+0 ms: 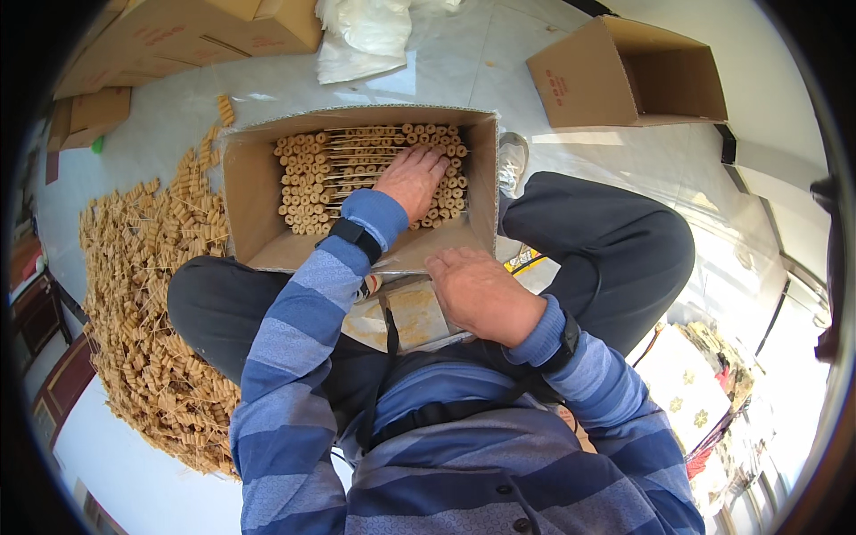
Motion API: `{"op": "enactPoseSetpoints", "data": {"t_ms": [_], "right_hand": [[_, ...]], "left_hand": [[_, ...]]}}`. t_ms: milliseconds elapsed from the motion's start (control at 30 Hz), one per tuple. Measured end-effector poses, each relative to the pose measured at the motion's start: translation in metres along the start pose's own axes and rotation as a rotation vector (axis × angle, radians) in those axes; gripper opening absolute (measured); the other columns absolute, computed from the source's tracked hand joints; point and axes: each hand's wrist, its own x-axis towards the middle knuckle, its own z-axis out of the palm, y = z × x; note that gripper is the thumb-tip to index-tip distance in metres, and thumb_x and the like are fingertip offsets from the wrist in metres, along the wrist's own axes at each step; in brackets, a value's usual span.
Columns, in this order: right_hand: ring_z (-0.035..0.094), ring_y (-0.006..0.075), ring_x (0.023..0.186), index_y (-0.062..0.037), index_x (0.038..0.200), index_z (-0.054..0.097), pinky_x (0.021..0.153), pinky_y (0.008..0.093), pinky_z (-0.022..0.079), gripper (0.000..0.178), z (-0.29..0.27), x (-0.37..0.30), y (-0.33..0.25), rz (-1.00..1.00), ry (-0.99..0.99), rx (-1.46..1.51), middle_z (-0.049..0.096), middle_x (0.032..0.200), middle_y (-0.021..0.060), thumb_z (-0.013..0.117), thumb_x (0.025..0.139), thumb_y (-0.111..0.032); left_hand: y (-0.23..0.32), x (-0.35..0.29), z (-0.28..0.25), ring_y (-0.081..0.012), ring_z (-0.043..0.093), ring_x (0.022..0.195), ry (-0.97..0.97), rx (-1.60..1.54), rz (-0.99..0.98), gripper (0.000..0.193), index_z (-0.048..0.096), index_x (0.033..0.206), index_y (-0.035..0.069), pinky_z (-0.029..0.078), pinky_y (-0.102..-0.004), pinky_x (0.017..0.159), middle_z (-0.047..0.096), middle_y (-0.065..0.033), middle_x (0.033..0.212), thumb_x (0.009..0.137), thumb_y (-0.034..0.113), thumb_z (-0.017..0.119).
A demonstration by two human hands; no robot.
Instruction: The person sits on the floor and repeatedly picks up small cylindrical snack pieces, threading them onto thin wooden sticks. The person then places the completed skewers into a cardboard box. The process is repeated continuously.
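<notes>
In front of me is an open cardboard box (359,114), partly filled with skewers (304,183) of tan ring-like rolls. Round roll ends show at the left and right sides, with thin sticks running across the middle. My left hand (412,181) reaches inside and lies open on the right part of the skewers, fingers stretched over them. By the near right corner is my right hand (481,294), its back turned up and its fingertips at the box's near wall. Its fingers are mostly hidden, so what they grip cannot be made out.
A large heap of loose skewers (152,330) covers the floor at left. Cardboard cartons (187,40) stand far left, white plastic (364,40) lies at the back, and an open carton (624,76) sits far right. My bent legs (615,236) flank the box.
</notes>
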Motion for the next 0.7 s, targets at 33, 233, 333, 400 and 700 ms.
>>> {"op": "enactPoseSetpoints", "data": {"t_ms": [33,233,333,400,700], "right_hand": [[0.063,0.0323,0.101,0.0008,0.106,0.064,0.087,0.0415,0.05,0.025,0.001,-0.003,0.001,0.033,0.016,-0.069,0.066,0.105,0.0171,0.056,0.085,-0.01],[0.062,0.0351,0.096,0.0016,0.1,0.063,0.084,0.0433,0.049,0.02,0.008,0.006,0.009,0.008,0.023,-0.074,0.064,0.098,0.0187,0.055,0.086,-0.01],[0.064,0.03,0.097,-0.002,0.099,0.068,0.083,0.041,0.049,0.021,0.015,0.009,0.007,0.011,0.04,-0.18,0.067,0.099,0.0139,0.057,0.085,-0.011],[0.065,0.0293,0.097,-0.0026,0.1,0.068,0.083,0.041,0.049,0.021,0.022,0.012,0.005,0.052,0.013,-0.215,0.068,0.099,0.0133,0.057,0.085,-0.012],[0.066,0.0282,0.09,-0.0043,0.097,0.065,0.078,0.0401,0.05,0.017,0.036,0.012,-0.002,0.088,0.023,-0.315,0.068,0.092,0.0107,0.057,0.084,-0.011]], "left_hand": [[0.0,0.0,0.006,-0.0339,0.041,0.139,-0.017,-0.002,-0.016,0.05,0.051,0.139,0.001,0.033,-0.0449,0.116,0.047,-0.0172,0.147,0.089,0.006,0.048],[-0.006,0.01,0.021,-0.0357,0.039,0.14,-0.139,-0.068,-0.082,0.054,0.049,0.141,0.002,0.032,-0.0454,0.117,0.043,-0.0182,0.15,0.087,0.005,0.049],[-0.005,0.015,0.014,-0.0371,0.04,0.14,-0.182,-0.131,-0.094,0.06,0.049,0.14,0.002,0.032,-0.0439,0.118,0.044,-0.0187,0.149,0.081,-0.003,0.052],[-0.005,0.014,0.007,-0.0382,0.044,0.135,-0.162,-0.155,-0.085,0.055,0.053,0.137,0.002,0.035,-0.0443,0.116,0.049,-0.0201,0.145,0.083,-0.003,0.052],[-0.051,-0.01,-0.006,-0.0389,0.064,0.107,-0.003,-0.478,-0.714,0.031,0.068,0.117,0.002,0.053,-0.0406,0.093,0.069,-0.0226,0.111,0.089,0.007,0.056]]}}
